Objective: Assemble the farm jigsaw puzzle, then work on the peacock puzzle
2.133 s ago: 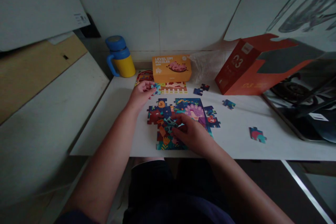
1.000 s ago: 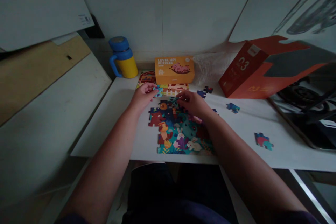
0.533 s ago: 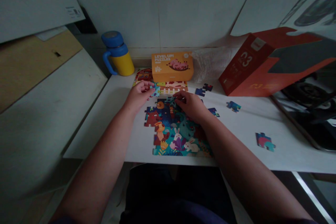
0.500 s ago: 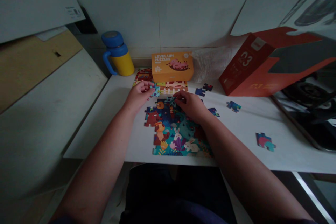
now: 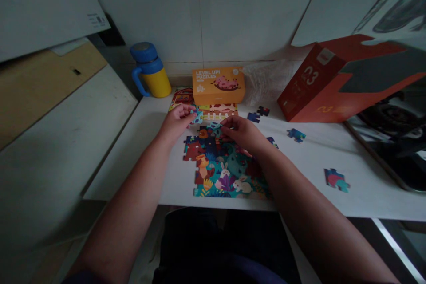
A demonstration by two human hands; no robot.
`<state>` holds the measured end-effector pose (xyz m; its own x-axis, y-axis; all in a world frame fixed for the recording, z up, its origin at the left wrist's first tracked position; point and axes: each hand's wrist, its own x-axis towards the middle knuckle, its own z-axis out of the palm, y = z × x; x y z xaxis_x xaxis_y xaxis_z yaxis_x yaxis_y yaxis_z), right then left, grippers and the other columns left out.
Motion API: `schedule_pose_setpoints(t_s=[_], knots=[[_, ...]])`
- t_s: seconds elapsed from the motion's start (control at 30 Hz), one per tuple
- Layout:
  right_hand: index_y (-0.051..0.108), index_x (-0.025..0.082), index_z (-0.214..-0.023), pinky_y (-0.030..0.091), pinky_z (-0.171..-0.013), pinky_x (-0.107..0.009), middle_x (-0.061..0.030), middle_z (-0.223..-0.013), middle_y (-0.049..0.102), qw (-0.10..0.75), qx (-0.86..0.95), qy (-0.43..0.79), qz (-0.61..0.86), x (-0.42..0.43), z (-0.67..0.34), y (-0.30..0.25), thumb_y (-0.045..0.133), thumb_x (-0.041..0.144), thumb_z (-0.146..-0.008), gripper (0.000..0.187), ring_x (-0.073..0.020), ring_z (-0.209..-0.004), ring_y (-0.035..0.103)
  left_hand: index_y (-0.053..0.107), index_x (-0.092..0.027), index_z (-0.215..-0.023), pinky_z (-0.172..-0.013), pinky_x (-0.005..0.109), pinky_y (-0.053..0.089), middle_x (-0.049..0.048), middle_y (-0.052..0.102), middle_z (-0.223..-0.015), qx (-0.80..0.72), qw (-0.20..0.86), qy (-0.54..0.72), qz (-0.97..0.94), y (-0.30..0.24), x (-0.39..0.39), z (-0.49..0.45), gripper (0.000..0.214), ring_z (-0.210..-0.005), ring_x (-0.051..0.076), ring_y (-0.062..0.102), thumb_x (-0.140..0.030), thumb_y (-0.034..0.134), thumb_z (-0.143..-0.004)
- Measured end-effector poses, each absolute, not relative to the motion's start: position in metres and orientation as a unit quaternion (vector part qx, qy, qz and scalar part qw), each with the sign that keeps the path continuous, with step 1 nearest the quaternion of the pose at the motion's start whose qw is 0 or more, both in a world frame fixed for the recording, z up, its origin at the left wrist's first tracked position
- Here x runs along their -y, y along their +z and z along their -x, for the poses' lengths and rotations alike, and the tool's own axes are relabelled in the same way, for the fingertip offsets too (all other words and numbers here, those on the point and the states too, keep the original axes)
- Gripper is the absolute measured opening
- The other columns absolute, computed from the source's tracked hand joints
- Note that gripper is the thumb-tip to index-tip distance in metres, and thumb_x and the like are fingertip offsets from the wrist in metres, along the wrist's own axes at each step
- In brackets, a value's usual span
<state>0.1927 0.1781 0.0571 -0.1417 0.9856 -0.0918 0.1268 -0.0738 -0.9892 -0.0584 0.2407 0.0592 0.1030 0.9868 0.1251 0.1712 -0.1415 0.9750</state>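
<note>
My left hand [image 5: 177, 122] pinches a light-blue puzzle piece [image 5: 197, 116] above the table, left of the joined puzzle's upper edge. In my right hand [image 5: 240, 132] is another bluish puzzle piece [image 5: 214, 128], held between thumb and fingers over the top of the puzzle. The partly joined puzzle [image 5: 224, 173] lies flat below, showing rabbits, a bear and plants; my right hand and forearm cover part of its right side. A bear piece [image 5: 192, 148] juts out at its left edge.
Loose puzzle pieces [image 5: 296, 135] lie to the right, one [image 5: 337, 180] farther out. Behind stand an orange puzzle box [image 5: 218, 86] on a farm picture [image 5: 222, 108], a blue-and-yellow mug [image 5: 155, 75], crumpled clear plastic [image 5: 262, 82] and a red-orange box [image 5: 313, 84].
The piece in my right hand has turned slightly and shows more of its bluish face. My left hand stays almost in place with its piece. The view has shifted a little.
</note>
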Motion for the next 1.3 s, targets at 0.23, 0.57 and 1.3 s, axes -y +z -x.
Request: schedule_pose_setpoints(t_s=[0.23,0.57,1.3], knots=[[0.057,0.025,-0.091,0.066,-0.09,-0.036,-0.0016,-0.091,0.073,0.459,0.405,0.642,0.462,-0.17,-0.184,0.068,0.074,0.024,-0.088,0.017,-0.0193,-0.089,0.079,0.076,-0.022,-0.099,-0.059,0.024,0.047,0.0037,0.075,-0.091,-0.475,0.421,0.431,-0.641,0.057,-0.238,0.057,0.02,-0.075,0.016,0.065,-0.034,0.077,-0.084],[0.061,0.023,-0.089,0.064,-0.093,-0.032,-0.0057,-0.097,0.076,0.492,0.317,0.688,0.429,-0.169,-0.181,0.07,0.076,0.025,-0.088,0.015,-0.0199,-0.095,0.078,0.08,-0.021,-0.1,-0.079,0.031,0.052,0.0048,0.078,-0.098,-0.382,0.446,0.345,-0.732,0.057,-0.222,0.041,0.025,-0.085,0.018,0.068,-0.043,0.078,-0.09],[0.072,0.02,-0.098,0.056,-0.075,-0.032,-0.0031,-0.087,0.074,0.382,0.606,0.529,0.455,-0.166,-0.182,0.06,0.072,0.053,-0.09,0.033,-0.0175,-0.075,0.066,0.073,-0.018,-0.094,-0.087,0.03,0.049,0.0024,0.072,-0.092,-0.382,0.454,0.365,-0.718,0.065,-0.216,0.039,0.032,-0.085,0.015,0.063,-0.05,0.074,-0.094]])
